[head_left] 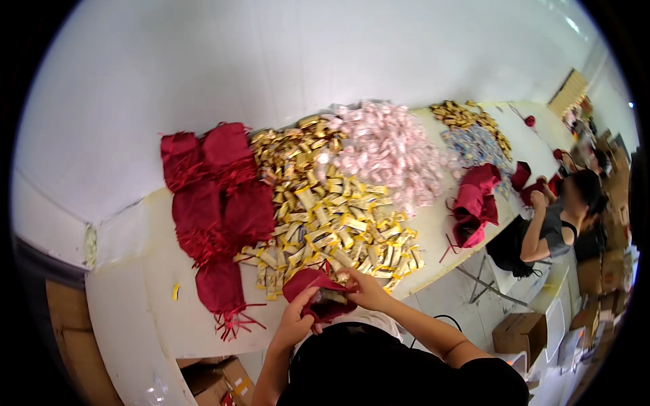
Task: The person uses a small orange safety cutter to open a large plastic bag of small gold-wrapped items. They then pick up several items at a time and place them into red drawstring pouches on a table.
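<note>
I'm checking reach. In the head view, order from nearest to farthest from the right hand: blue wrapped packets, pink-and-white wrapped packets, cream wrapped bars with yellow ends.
1. Cream wrapped bars with yellow ends: just ahead of the right hand.
2. Pink-and-white wrapped packets: beyond them, toward the white wall.
3. Blue wrapped packets: farthest, off to the right.

Workshop with heaped packets (338, 227), cardboard boxes (520, 335)
</note>
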`<state>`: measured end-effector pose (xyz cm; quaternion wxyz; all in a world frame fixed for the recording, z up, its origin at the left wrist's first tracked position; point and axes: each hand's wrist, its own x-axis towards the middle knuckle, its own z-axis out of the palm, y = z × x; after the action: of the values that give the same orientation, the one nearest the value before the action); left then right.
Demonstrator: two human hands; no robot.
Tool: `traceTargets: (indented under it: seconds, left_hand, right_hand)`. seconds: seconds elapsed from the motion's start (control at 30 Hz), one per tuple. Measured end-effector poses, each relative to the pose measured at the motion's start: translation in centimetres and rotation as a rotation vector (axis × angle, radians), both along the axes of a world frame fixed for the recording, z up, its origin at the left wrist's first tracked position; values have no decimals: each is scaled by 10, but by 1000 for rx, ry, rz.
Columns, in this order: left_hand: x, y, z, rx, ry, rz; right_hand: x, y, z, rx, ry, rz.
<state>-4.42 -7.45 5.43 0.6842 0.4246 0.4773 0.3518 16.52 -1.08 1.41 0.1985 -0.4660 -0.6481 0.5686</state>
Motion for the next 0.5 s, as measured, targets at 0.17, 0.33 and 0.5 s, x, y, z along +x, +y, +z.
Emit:
traceTargets:
  seconds: [0.17, 0.33, 0.5]
  left_hand:
    - [5, 1, -3, 88, -179, -47]
    - [-17, -20, -23, -19, -43, 124]
    - [-51, -36, -29, -159, 13, 129]
  right_hand:
    - [62, 21, -16, -384, 448, -436]
    - [179, 82, -35, -231, 548, -711]
    - [338, 125, -142, 14, 705, -970]
